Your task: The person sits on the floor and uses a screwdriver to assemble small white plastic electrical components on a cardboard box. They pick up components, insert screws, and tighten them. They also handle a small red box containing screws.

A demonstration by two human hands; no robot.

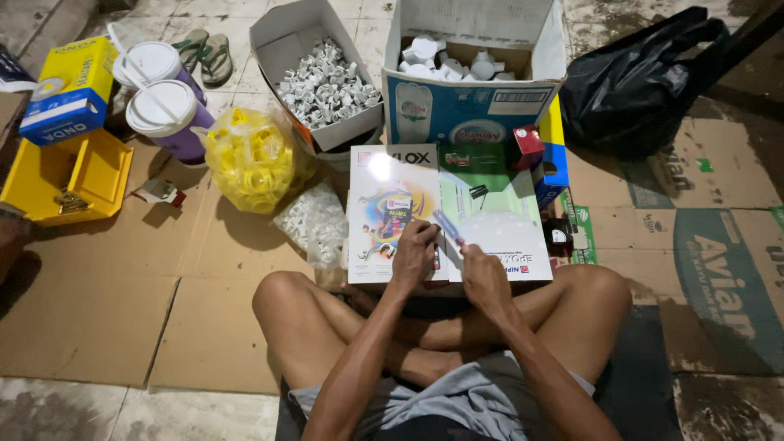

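Note:
I sit cross-legged on flattened cardboard with an open glossy booklet (pixel 392 204) resting over my knees. My left hand (pixel 414 255) and my right hand (pixel 484 278) meet over the booklet's lower middle, both pinching a small slim bluish-white piece (pixel 448 228) that sticks up between them. What exactly the piece is cannot be made out. A clear bag of white plastic parts (pixel 314 220) lies just left of the booklet.
A white box of small white fittings (pixel 327 86) and a larger carton of white caps (pixel 457 61) stand ahead. A bag of yellow parts (pixel 253 159), two lidded cups (pixel 167 114), a yellow tray (pixel 69 175) and a black bag (pixel 637 86) surround them.

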